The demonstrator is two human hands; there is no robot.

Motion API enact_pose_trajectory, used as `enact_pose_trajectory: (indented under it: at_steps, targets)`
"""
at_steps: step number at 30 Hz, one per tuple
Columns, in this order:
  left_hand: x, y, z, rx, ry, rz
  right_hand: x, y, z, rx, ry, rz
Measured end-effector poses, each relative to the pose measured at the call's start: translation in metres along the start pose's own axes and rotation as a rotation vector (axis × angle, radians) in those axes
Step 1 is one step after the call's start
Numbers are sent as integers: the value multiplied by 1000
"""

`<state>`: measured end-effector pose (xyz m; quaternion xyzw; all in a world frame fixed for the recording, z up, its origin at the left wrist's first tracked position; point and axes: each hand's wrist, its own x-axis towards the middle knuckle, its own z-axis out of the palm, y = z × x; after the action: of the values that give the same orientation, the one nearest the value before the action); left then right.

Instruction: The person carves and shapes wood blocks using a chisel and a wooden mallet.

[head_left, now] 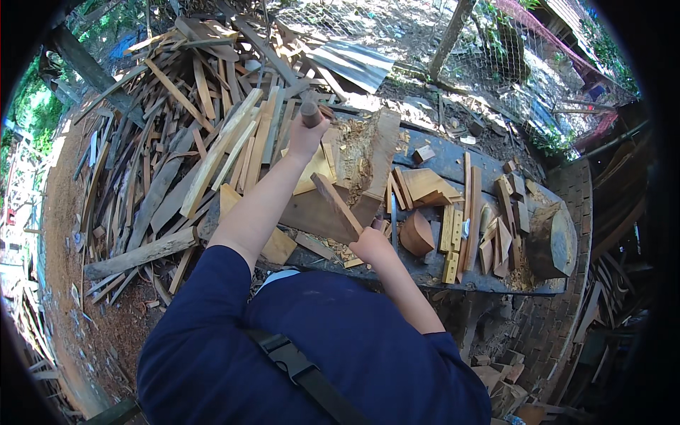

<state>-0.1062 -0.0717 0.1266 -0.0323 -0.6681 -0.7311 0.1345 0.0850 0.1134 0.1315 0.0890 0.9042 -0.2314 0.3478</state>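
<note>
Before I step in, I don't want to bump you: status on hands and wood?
Left grip wrapped around stick. Right grip holding wood strip, slanting forward-left. Close by: curved block, right of right grip.

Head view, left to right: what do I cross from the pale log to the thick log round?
Pale log → left hand → right hand → reddish-brown block → yellow pieces → thick log round.

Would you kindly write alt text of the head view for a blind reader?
A person's left hand grips a round-ended wooden piece and the right hand a wooden strip, over a chip-littered workbench; a large heap of wood lies to the left.
</note>
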Motion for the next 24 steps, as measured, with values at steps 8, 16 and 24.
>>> enact_pose_trajectory:
  at_steps: [8, 16, 24]
  targets:
    - [-7, 4, -6, -141, 43, -29, 2, 2, 2, 0, 29, -12]
    - [-11, -2, -14, -243, 158, -19, 5, 2, 1, 9, 7, -15]
    - [-17, 9, 1, -112, 62, 5, 5, 3, 2, -8, 34, -40]
